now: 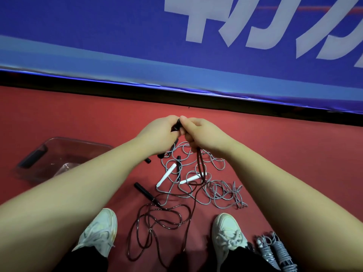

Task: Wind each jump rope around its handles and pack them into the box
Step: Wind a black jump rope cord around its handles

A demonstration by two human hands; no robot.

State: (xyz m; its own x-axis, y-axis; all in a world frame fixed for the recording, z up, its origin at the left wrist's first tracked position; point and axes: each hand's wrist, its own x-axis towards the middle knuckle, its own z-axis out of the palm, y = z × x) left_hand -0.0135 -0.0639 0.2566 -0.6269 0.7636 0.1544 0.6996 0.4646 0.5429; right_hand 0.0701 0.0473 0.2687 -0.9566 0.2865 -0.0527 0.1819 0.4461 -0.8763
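My left hand (160,132) grips a black jump-rope handle (176,125), held up over the red floor. My right hand (200,132) pinches the same handle's top and holds a dark red rope (200,163) that hangs down in a loop to the floor. That rope trails to a second black handle (145,192) lying on the floor. Below my hands lies a tangle of grey rope (218,191) with two white handles (166,175), plus other black handles. A clear plastic box (59,152) stands at the left, partly behind my left forearm.
Two wound grey ropes (275,250) lie beside my right shoe (227,232). My left shoe (100,230) is at the bottom centre-left. A blue banner wall (176,46) with white lettering runs across the back, close behind the pile.
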